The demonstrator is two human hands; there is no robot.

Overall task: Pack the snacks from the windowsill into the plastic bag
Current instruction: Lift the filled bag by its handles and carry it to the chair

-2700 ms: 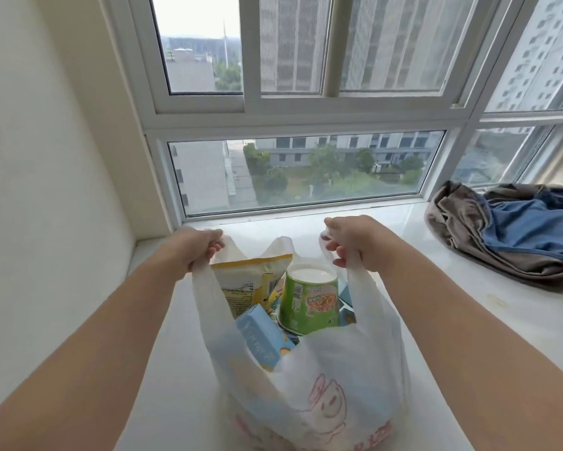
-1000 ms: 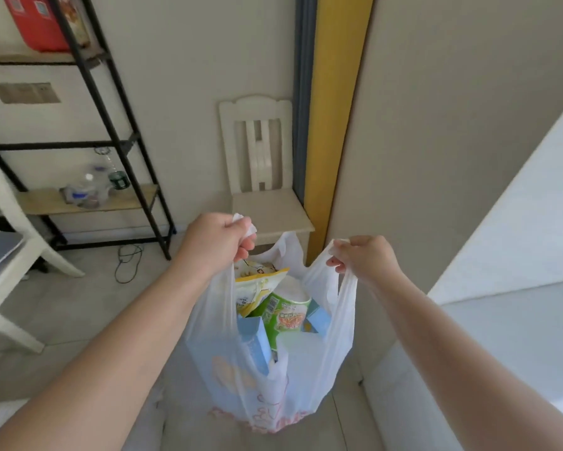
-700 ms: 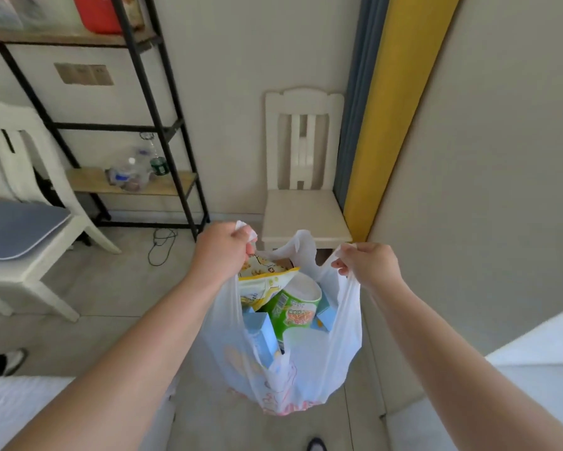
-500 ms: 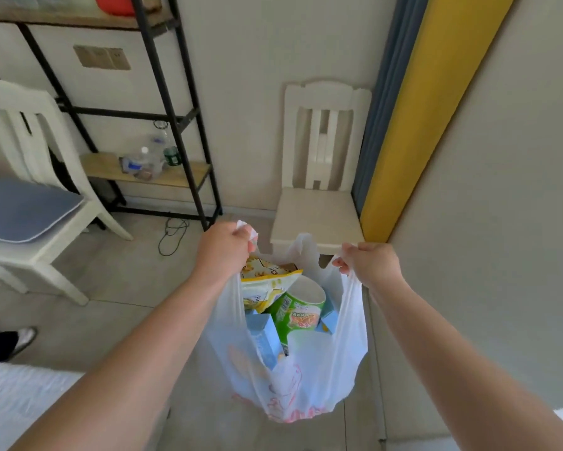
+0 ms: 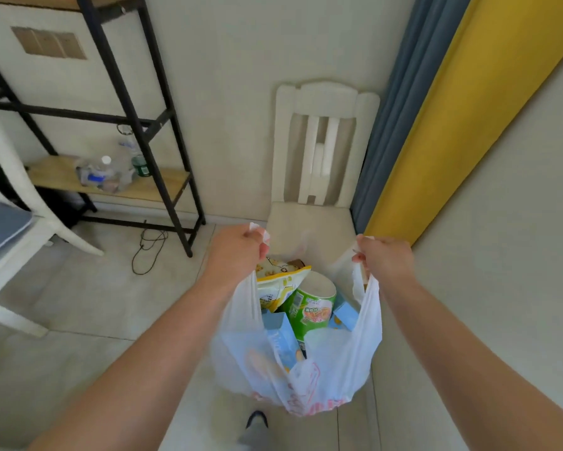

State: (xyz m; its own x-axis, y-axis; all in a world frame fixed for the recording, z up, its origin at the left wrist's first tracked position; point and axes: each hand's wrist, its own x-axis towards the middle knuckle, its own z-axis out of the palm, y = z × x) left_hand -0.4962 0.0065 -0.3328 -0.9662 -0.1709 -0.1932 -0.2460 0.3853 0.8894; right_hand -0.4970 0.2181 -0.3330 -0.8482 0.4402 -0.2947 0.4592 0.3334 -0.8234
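Note:
A white plastic bag (image 5: pixel 335 369) with red print hangs in the air above the floor. My left hand (image 5: pixel 236 252) grips its left handle and my right hand (image 5: pixel 384 260) grips its right handle, holding the mouth apart. Inside stand a green snack cup (image 5: pixel 309 307), a yellow and white chip packet (image 5: pixel 278 284) and light blue cartons (image 5: pixel 281 336). The windowsill is out of view.
A white chair (image 5: pixel 319 177) stands against the wall just beyond the bag, beside a blue and yellow curtain (image 5: pixel 436 118). A black metal shelf rack (image 5: pixel 133 131) with bottles is at the left, a second white chair (image 5: pixel 10 229) at the far left. My foot (image 5: pixel 255 421) shows below.
I turned away from the windowsill with the bag lifted off it. In the last second the view swung further left and closer to the white chair; both hands kept hold of the handles.

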